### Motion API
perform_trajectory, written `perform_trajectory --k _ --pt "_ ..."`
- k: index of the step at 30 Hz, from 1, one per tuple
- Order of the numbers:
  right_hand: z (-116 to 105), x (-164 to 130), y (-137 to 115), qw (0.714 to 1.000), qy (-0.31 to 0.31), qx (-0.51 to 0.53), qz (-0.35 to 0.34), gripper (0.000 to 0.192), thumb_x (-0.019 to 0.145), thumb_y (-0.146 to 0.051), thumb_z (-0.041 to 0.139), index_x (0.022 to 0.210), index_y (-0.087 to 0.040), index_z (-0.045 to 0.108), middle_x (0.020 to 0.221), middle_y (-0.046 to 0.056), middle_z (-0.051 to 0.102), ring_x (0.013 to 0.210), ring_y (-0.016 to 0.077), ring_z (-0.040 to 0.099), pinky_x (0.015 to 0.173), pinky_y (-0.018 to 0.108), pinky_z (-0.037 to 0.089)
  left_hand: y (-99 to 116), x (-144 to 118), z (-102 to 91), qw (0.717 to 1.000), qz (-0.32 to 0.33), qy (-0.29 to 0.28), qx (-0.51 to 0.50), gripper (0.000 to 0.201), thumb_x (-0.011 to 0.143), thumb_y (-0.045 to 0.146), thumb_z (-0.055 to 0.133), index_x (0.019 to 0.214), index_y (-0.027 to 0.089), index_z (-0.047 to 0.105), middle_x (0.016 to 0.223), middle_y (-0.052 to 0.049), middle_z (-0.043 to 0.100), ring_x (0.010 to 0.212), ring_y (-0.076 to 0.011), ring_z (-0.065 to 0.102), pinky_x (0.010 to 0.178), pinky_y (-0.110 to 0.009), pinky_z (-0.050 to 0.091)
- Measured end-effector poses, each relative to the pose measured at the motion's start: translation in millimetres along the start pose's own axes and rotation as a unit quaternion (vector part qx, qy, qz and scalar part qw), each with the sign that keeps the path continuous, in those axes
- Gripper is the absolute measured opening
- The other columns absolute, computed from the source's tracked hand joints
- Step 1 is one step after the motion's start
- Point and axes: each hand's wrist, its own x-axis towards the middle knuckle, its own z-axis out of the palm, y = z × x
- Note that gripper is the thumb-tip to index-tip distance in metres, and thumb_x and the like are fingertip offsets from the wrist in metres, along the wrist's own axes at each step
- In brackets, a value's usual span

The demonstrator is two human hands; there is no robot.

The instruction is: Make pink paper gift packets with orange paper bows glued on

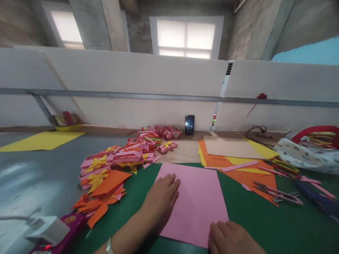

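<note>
On the green mat (265, 225) just in front of the person lies a pink sheet (194, 203), flat and square to them, its near edge toward the bottom of the view. The left hand (161, 201) rests palm down on the sheet's left edge, fingers spread flat and loose, closed on nothing; it only presses the paper. The right hand (233, 238) sits at the sheet's near right corner, knuckles up and fingers bent under, touching the edge. Its fingertips are cut off by the frame, so I cannot tell whether it pinches the paper or merely rests there.

To the left of the sheet a heap of folded pieces (116, 165), pink, orange and yellow, spreads over the mat's edge onto the grey table (31, 176). Beyond the sheet to the right lie an orange sheet (249, 176), yellow ones and a tan one (230, 147), overlapping. Snips (278, 193) lie on the orange sheet's near corner, and just beside them is a dark blue tool (320, 201), blurred and hard to name.

A phone (189, 124) stands upright against the white partition (148, 81). A yellow sheet (39, 140) lies far left. At the bottom left a purple device (63, 233) with a white plug (46, 229) is partly cut off. At the right edge a patterned cloth bag (309, 155) with a red rim is only half in view.
</note>
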Motion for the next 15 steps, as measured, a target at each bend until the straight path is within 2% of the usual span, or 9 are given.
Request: perform_trajectory --k 4,7,10,12,15 --pt "-10.3 5.0 -1.8 1.0 -0.029 0.002 -0.008 0.017 0.059 -0.003 0.048 0.06 -0.02 0.05 0.051 -0.002 0.054 0.04 0.0135 0.049 0.039 0.028 0.023 0.6 -2.0 -3.6 1.0 0.009 0.009 -0.003 0.04 0.088 0.025 0.033 0.123 0.018 0.051 0.134 -0.011 0.047 0.123 -0.0262 0.043 0.103 -0.043 0.033" --pt "-12.2 8.4 -3.8 0.999 -0.008 -0.033 -0.033 0.019 0.057 -0.001 0.046 0.058 -0.02 0.049 0.049 -0.002 0.052 0.039 0.0139 0.046 0.04 0.029 0.021 2.4 -1.9 -6.3 1.0 0.009 0.008 -0.006 0.039 0.087 0.023 0.035 0.12 0.016 0.053 0.129 -0.013 0.052 0.119 -0.027 0.046 0.099 -0.043 0.036" --pt "-18.2 14.5 1.1 0.998 0.021 -0.043 -0.029 0.02 0.058 -0.001 0.045 0.059 -0.021 0.047 0.049 -0.002 0.051 0.039 0.0144 0.044 0.042 0.029 0.02 6.9 -4.7 -11.1 1.0 -0.001 0.013 -0.023 0.037 0.086 0.022 0.035 0.115 0.016 0.057 0.125 -0.013 0.053 0.117 -0.0271 0.047 0.097 -0.042 0.036" --pt "-26.0 19.8 10.7 1.0 0.004 -0.024 0.01 0.02 0.06 -0.001 0.044 0.062 -0.021 0.047 0.054 0.0 0.054 0.042 0.0159 0.047 0.044 0.029 0.022 12.5 -9.8 -16.3 0.998 0.003 0.006 -0.056 0.037 0.088 0.025 0.031 0.105 0.016 0.062 0.121 -0.013 0.056 0.114 -0.0262 0.049 0.096 -0.04 0.036" --pt "-37.4 27.5 31.5 0.99 -0.083 0.022 0.113 0.02 0.067 -0.001 0.042 0.066 -0.02 0.047 0.059 0.001 0.057 0.048 0.0173 0.052 0.046 0.029 0.024 23.8 -20.3 -24.4 0.988 0.003 -0.03 -0.151 0.045 0.09 0.037 0.025 0.089 0.021 0.066 0.106 -0.008 0.064 0.1 -0.0217 0.056 0.086 -0.033 0.041"
